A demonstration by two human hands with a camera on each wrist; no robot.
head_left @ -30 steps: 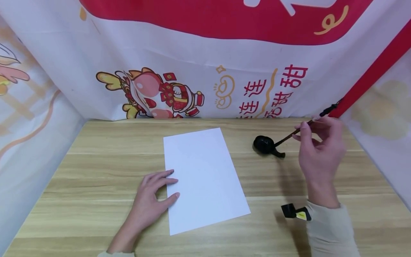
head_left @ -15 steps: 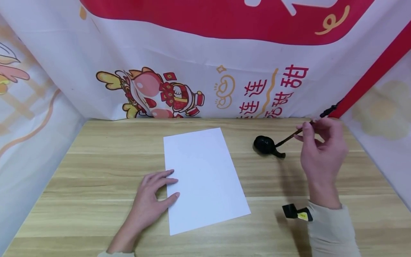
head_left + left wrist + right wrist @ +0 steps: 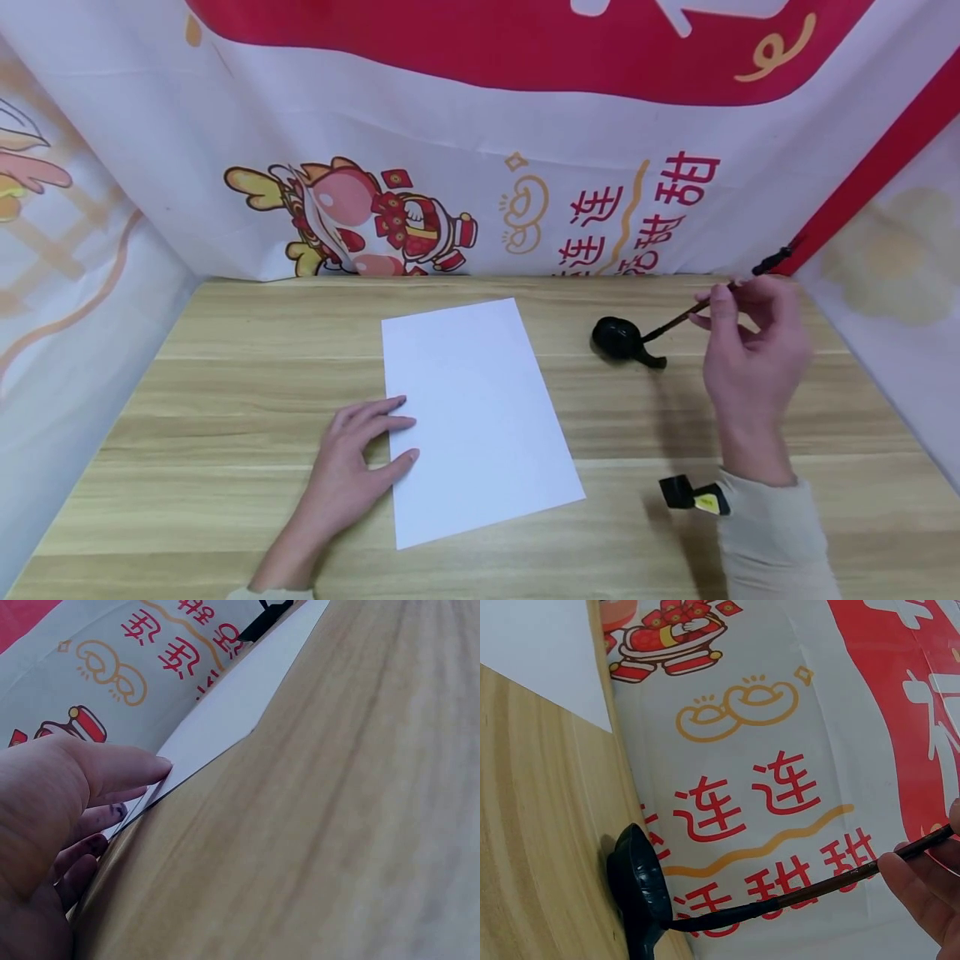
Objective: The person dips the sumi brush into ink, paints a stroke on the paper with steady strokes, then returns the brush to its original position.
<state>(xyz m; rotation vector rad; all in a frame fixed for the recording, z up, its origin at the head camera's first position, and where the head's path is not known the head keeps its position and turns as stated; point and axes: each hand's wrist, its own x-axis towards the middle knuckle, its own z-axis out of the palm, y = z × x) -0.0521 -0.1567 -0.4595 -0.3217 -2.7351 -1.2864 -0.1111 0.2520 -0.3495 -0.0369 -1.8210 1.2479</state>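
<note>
A white sheet of paper (image 3: 480, 408) lies slightly askew on the wooden table. My left hand (image 3: 351, 467) rests on its left edge, thumb and fingertips on the sheet, fingers spread; dark smudges mark some fingertips (image 3: 118, 811) in the left wrist view. My right hand (image 3: 756, 354) pinches an ink brush (image 3: 684, 316) by its dark brown handle, holding it slanted. The brush's black bristle end meets the rim of a small black ink dish (image 3: 615, 337) with a curved tail. In the right wrist view, the black bristles (image 3: 720, 918) lie at the dish's edge beside the tail.
Behind the table hangs a white and red printed cloth (image 3: 480, 125) with cartoon figures and red characters. Patterned cloth also hangs at both sides. A black camera mount with a yellow label (image 3: 707, 502) sits at my right sleeve. Bare wood (image 3: 225, 400) shows left of the paper.
My right hand has shifted very slightly to the right, with the brush, whose tip stays at the dish. The left hand, paper and dish have not moved.
</note>
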